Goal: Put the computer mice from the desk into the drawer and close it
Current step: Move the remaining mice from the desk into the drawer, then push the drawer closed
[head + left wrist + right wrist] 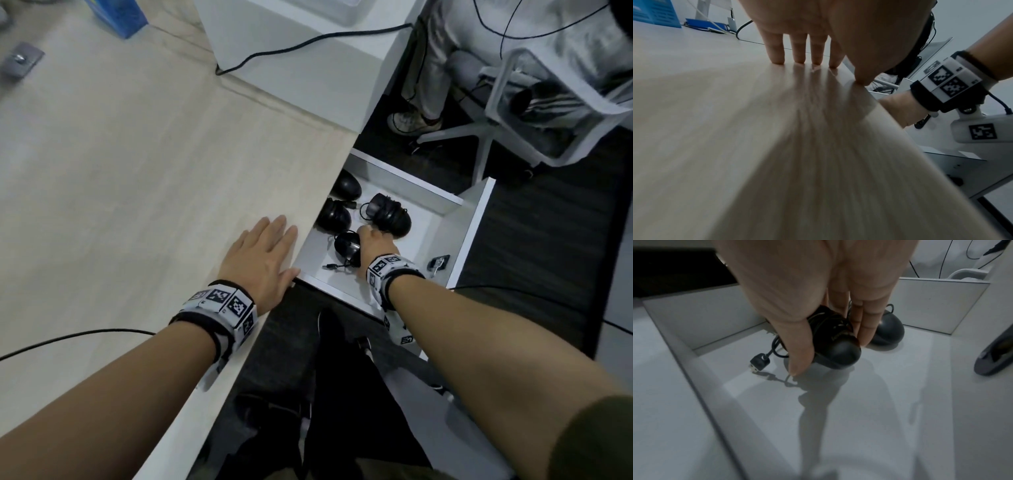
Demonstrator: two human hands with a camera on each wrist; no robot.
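Note:
A white drawer (476, 219) stands pulled out under the desk's (137, 171) right edge. Several black mice lie in it, among them one at the back (346, 185) and one near the front (347, 246). My right hand (373, 236) reaches into the drawer. Its thumb and fingers pinch a black mouse (836, 347) with its cable wound round it, low over the drawer floor (859, 402). The mouse's USB plug (758, 364) dangles at the left. Another mouse (890, 332) sits just behind it. My left hand (277, 250) lies flat on the desk edge with straight fingers (797, 56), holding nothing.
A small dark item (440, 262) lies in the drawer's front right corner. A person sits on a white swivel chair (513, 85) beyond the drawer. A white box with a black cable (291, 51) and a blue box (120, 13) stand at the desk's far side.

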